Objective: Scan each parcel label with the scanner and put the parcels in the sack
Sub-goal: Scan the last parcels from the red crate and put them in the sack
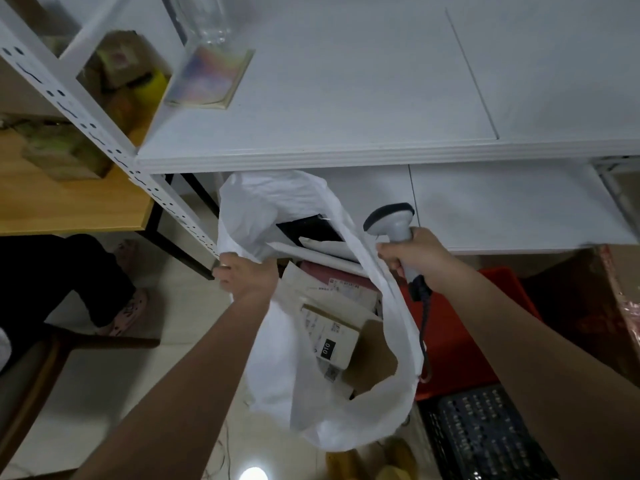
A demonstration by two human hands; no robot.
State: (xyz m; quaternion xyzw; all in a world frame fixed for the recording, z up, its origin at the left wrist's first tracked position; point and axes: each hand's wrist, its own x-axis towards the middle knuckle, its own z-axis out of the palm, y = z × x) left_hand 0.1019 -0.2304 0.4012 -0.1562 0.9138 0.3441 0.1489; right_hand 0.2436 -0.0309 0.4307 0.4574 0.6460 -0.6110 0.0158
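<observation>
Now I am holding the white sack (pixel 346 403) open below the white shelf (pixel 346 98): my left hand (pixel 246 275) is gripping its rim, and my right hand (pixel 412 254) is gripping the scanner (pixel 391 226) beside the other rim. Parcels (pixel 332 327) are lying inside, above the pale tiled floor (pixel 104 393). A red crate (pixel 460 341) is standing just behind the sack.

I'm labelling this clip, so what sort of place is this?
Probably a small parcel sorting or storage room: white metal shelving, a white sack full of labelled parcels, and a handheld scanner.
</observation>
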